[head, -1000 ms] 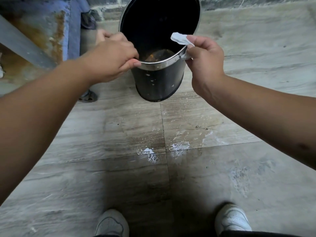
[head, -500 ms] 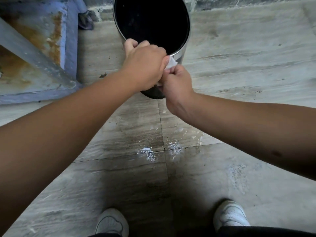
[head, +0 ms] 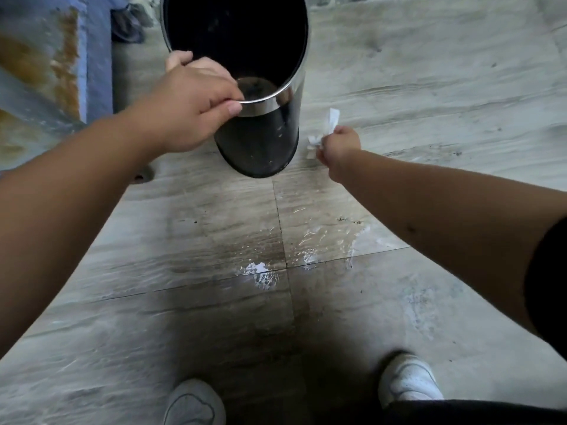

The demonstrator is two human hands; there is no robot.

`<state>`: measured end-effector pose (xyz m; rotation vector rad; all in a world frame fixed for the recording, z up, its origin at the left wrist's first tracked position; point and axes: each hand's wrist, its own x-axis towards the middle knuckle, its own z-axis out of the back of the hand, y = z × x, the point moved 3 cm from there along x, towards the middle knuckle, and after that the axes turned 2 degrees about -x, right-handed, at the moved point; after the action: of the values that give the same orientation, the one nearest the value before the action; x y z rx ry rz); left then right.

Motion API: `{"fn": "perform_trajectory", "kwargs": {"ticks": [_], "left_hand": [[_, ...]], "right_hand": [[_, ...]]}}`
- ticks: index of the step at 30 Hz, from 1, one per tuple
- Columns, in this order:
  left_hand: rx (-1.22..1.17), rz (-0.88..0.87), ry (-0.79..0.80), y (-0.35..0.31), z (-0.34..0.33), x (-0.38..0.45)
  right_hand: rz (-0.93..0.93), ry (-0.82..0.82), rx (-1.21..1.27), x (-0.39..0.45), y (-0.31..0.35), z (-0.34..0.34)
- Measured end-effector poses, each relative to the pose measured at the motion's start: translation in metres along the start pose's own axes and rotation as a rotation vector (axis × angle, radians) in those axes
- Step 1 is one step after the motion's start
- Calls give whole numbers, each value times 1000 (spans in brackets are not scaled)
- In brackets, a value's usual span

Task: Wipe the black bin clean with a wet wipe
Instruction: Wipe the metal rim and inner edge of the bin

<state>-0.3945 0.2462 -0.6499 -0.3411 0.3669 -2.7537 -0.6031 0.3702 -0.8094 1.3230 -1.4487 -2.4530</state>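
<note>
The black bin [head: 260, 139] with a shiny metal rim stands on the floor tiles, open mouth toward me, pale specks on its outer wall. My left hand [head: 190, 105] grips the near-left part of the rim, thumb outside and fingers over the edge. My right hand [head: 339, 148] is low, just right of the bin's base and apart from it, pinching a crumpled white wet wipe [head: 325, 130] whose ends stick up and left of the fist. The bin's inside is dark; some debris shows at its bottom.
A wet patch with white residue [head: 260, 271] lies on the grey stone tiles in front of my two white shoes [head: 408, 381]. A rusty blue metal structure [head: 55, 65] stands at the left. A dark shoe [head: 127, 23] sits behind it near the back wall.
My right hand has left the rim and dropped down to the right of the bin's base with the wipe. The left hand stays on the rim.
</note>
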Motion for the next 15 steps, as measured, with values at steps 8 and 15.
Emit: {"fn": "perform_trajectory", "kwargs": {"ticks": [8,15], "left_hand": [[-28,4,-141,-3,-2,-7],[-15,-10,-150,-4,-4,-9]], "right_hand": [[45,87,-42,-6,-6,-47],[140,103,4,-45,-6,-43]]}}
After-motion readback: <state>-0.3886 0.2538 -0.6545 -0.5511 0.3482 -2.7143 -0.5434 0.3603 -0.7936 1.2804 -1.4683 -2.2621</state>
